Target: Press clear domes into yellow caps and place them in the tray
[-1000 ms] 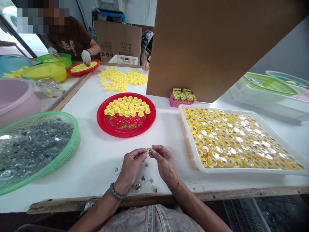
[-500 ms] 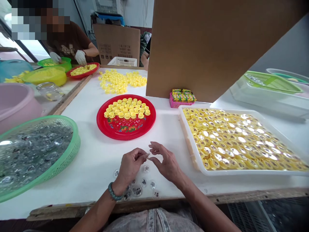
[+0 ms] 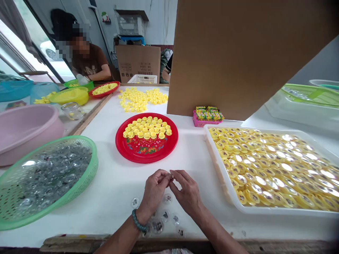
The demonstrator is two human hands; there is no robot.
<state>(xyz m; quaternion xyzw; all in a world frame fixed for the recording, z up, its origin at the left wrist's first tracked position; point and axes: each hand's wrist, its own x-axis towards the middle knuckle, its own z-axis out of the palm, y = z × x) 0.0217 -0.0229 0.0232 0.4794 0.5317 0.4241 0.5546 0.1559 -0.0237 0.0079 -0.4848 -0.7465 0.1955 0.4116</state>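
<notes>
My left hand and my right hand meet fingertip to fingertip just above the white table, near its front edge. Both pinch one small clear piece between them; it is too small to make out. Several clear round discs with dark marks lie on the table under and around my wrists. A red plate with yellow caps sits beyond my hands. A white tray packed with yellow caps stands to the right.
A green basket of clear discs stands at the left, a pink basin behind it. A large cardboard sheet leans over the tray. Loose yellow caps and a small pink basket lie further back. Another person works at the far left.
My right hand's fingers, spread half a second ago, have closed back onto the small piece at my left fingertips. The camera has tilted up and shifted slightly.
</notes>
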